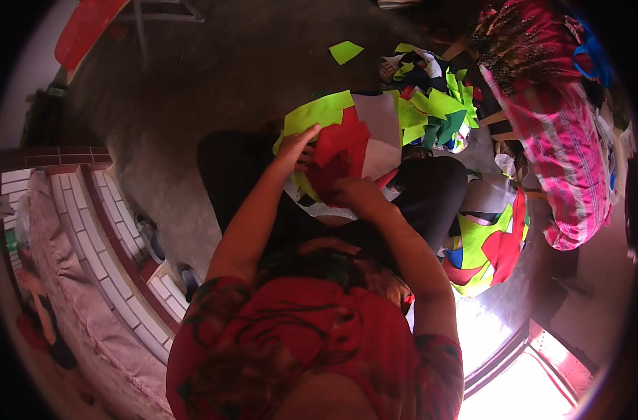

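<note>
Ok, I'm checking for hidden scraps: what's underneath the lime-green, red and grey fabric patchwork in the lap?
Dark cloth trousers show on either side of the fabric patchwork. Whatever lies directly beneath its middle is covered and can't be seen.

Dark grey floor [137,112] sweeps right across the room, and look at the glare pouring in through the bright opening [529,392] at lower right, its reddish frame [569,360] lit up! Over on the left, white brick-shaped tiles [88,227] run between maroon bands [110,217]. Top left, a red panel [84,31] tilts beside pale furniture legs [141,28].
</note>
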{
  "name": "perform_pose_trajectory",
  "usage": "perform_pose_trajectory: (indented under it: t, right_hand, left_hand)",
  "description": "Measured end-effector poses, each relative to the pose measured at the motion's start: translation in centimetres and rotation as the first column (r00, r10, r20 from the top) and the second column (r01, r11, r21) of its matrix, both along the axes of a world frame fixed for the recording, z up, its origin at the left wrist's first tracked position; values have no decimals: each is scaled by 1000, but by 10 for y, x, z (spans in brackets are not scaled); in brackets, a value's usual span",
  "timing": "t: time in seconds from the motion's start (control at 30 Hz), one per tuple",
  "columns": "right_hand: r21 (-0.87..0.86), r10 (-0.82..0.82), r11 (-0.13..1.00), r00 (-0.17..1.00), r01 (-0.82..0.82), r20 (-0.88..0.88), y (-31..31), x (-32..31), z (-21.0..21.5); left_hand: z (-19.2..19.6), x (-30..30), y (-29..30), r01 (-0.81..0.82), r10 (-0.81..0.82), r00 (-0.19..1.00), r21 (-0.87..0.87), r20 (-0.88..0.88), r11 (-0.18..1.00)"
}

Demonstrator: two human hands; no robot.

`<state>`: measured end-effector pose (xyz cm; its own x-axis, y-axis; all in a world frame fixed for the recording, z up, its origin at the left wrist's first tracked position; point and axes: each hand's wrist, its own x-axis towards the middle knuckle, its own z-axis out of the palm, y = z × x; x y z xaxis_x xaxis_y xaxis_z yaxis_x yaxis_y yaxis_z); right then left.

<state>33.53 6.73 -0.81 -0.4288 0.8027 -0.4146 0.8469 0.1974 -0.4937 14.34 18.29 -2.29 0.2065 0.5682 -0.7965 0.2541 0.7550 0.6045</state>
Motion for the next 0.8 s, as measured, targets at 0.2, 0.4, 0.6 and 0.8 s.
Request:
perform_pose_trajectory:
  t: [0.2, 0.4, 0.6, 0.8]
  right_hand:
    - [160, -119, 982, 989, 104, 84, -1, -2, -3]
    - [151, -150, 979, 986, 138, 72, -1, 3, -10]
    - [121, -168, 980, 982, 157, 84, 1, 7, -13]
    - [55, -183, 982, 979, 179, 92, 3, 6, -2]
  left_hand:
    - [9, 27, -26, 619, -37, 649, 500, -760, 606]
    - [-18, 36, -31, 722, 20, 597, 547, -802, 424]
    - [-24, 17, -14, 431, 31, 765, 548, -643, 717]
    - [-58, -12, 3, -239, 339, 930, 469, -140, 850]
